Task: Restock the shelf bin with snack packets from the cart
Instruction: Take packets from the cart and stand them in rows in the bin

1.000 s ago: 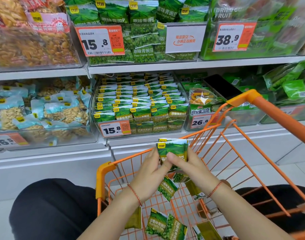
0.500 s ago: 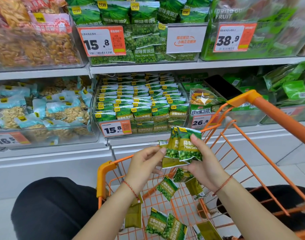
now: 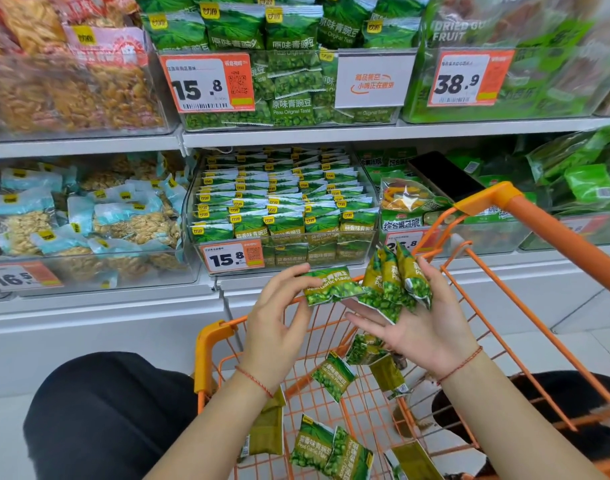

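Observation:
My left hand (image 3: pixel 279 320) pinches one green garlic-pea snack packet (image 3: pixel 331 287) by its left end, above the cart's front rim. Just to its right, my right hand (image 3: pixel 425 327) lies palm up and holds a fan of similar packets (image 3: pixel 393 282) between thumb and fingers. The clear shelf bin (image 3: pixel 331 256), with a 15.8 price tag (image 3: pixel 232 258), sits on the lower shelf straight ahead and holds rows of the same packets. Below my hands stands the orange wire cart (image 3: pixel 210 344), with several loose packets (image 3: pixel 333 375) on its floor.
A bin of pale blue nut packets (image 3: pixel 89 223) sits left of the target bin, and a bin of mixed vegetable crisps (image 3: pixel 411 202) sits to its right. The upper shelf (image 3: pixel 296 135) overhangs the bins. The cart's orange handle (image 3: pixel 566 240) rises at the right. My dark-clothed knees flank the cart.
Both hands have risen toward the shelf and parted. My left hand has drawn a single packet off the bundle, which stays fanned in my right hand.

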Tool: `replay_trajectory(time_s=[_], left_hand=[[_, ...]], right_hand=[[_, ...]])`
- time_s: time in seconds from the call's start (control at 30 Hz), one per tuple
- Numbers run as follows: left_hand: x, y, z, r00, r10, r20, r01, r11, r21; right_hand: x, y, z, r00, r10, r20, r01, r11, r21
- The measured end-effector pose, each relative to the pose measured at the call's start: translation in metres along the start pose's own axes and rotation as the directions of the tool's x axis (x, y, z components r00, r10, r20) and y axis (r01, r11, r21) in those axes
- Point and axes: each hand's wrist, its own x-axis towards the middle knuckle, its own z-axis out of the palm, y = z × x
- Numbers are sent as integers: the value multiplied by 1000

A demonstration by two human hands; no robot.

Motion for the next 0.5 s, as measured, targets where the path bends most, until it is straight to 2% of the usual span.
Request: replay_trajectory(time_s=[0.13, 0.2, 0.33, 0.43, 0.5], left_hand=[[3, -1, -4, 988, -34, -154, 27, 998, -49], [3, 1, -3, 987, -49, -156, 45, 999, -28], [-1, 7, 3, 1000, -4, 4, 4, 999, 43], [-1, 11, 5, 986, -123, 112, 126, 992, -20], [2, 13, 3, 963, -216, 159, 236, 964, -126]], right_hand=[[-1, -1, 0, 998, 14, 58, -14, 1000, -5], [0, -1, -1, 998, 17, 62, -17, 1000, -3], [2, 7, 3, 998, 23, 61, -17, 995, -100], [3, 11, 6, 1000, -17, 0, 17, 980, -197], [3, 14, 9, 997, -69, -41, 53, 952, -302]])
